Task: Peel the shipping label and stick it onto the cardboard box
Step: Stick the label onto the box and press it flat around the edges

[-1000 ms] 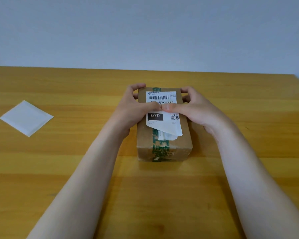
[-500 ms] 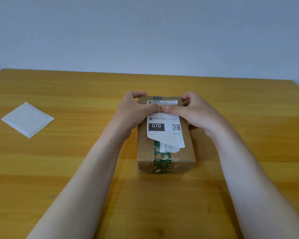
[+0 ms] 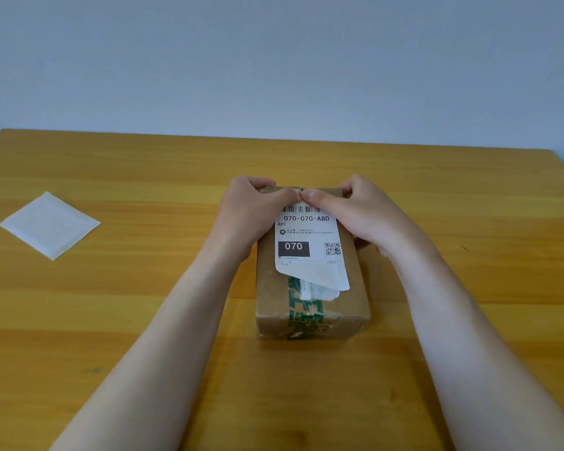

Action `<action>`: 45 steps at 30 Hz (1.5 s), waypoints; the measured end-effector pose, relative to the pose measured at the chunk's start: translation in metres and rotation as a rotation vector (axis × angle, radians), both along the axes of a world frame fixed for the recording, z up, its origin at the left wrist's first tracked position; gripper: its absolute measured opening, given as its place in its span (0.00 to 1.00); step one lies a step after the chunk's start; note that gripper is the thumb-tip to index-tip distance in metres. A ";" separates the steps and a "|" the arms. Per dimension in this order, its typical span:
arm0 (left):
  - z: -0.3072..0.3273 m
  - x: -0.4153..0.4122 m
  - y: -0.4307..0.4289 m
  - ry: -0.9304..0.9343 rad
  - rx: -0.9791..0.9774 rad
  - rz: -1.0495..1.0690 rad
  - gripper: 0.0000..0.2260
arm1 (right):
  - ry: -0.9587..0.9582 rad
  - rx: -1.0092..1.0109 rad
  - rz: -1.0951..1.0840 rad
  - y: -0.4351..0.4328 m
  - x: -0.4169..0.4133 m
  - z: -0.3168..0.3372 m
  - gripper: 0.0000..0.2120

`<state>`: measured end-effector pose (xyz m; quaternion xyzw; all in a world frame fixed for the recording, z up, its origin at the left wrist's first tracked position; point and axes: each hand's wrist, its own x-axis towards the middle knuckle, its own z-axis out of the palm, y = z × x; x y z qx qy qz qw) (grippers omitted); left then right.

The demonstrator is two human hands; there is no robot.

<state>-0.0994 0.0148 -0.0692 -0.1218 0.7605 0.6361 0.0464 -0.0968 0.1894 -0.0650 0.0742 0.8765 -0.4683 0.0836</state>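
Note:
A brown cardboard box [image 3: 355, 294] with green printed tape lies at the middle of the wooden table. A white shipping label [image 3: 308, 242] with a barcode and "070" lies on its top, its near edge curled up off the box. My left hand [image 3: 253, 214] and my right hand [image 3: 352, 211] grip the far end of the box. Both thumbs press down on the label's far edge and meet at the middle. The label's top strip is hidden under the thumbs.
A white square backing sheet [image 3: 50, 224] lies flat on the table at the far left. The wooden table [image 3: 144, 320] reaches a plain wall behind; its right edge shows at the far right.
Both thumbs have slid away from me along the label, from its middle to its far edge, uncovering the barcode and number. The box and the backing sheet stay in place.

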 end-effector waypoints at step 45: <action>0.004 -0.002 -0.009 0.005 -0.122 -0.072 0.17 | 0.036 -0.158 0.101 0.005 -0.007 -0.009 0.23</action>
